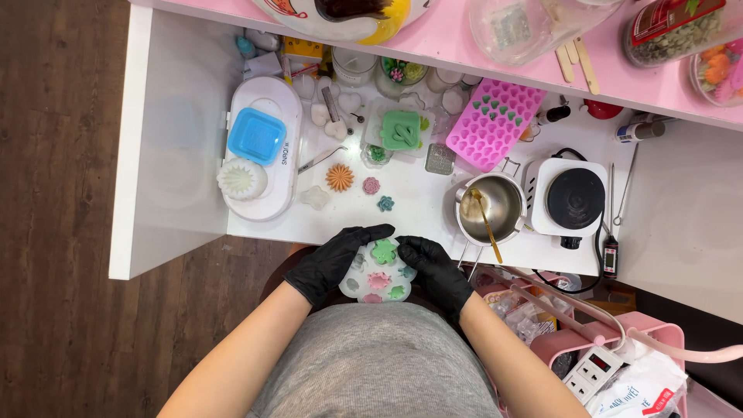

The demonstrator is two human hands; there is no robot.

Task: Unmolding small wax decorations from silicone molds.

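Note:
Both my hands wear black gloves and grip a round translucent silicone mould (378,279) with several flower-shaped cavities holding green and pink pieces. My left hand (334,262) holds its left rim, thumb across the top edge. My right hand (435,269) holds its right rim, thumb next to a green flower piece (383,251). The mould is held just off the white table's (418,213) front edge, above my lap.
Loose flower pieces lie on the table: orange (340,177), pink (371,185), teal (385,203), white (315,197). A metal pot (491,206) with a stick stands to the right beside a small hot plate (569,197). A pink heart mould (495,122), a white tray (261,147) and a thermometer (610,255) are near.

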